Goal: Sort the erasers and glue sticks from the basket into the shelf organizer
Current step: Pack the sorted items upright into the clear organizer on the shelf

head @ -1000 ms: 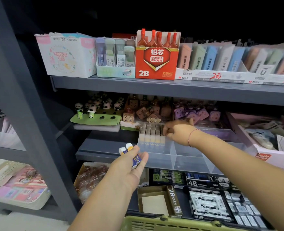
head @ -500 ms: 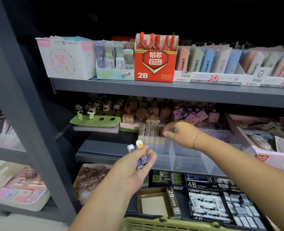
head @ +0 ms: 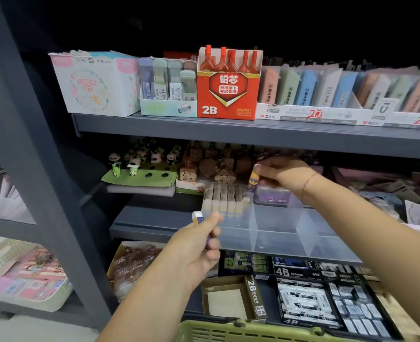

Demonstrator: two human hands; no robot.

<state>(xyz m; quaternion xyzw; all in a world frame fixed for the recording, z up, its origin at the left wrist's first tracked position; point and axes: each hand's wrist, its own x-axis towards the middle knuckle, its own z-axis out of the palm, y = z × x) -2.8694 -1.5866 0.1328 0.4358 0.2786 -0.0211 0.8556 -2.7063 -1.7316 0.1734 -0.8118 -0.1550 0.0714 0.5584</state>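
Observation:
A clear plastic shelf organizer [head: 275, 228] with dividers stands on the middle shelf. Its left compartment holds a row of several glue sticks [head: 226, 198]. My left hand [head: 199, 245] hovers just in front of that compartment and grips a glue stick [head: 197, 217] with a white cap and blue label. My right hand [head: 285, 171] reaches over the organizer's back and pinches another glue stick [head: 253, 179] with an orange and purple label above the row. The olive green basket [head: 241, 332] shows at the bottom edge; its contents are hidden.
Panda erasers [head: 139, 159] and brown figure erasers [head: 216, 166] sit behind the organizer. A red 2B lead box [head: 228, 95] and pastel boxes line the top shelf. Black 4B eraser packs [head: 310, 292] and an open 2B carton [head: 231, 299] fill the lower shelf. A grey shelf post [head: 43, 169] stands left.
My right hand took one of the two glue sticks from my left hand and carried it back over the row. My left hand rose and curled round the remaining stick.

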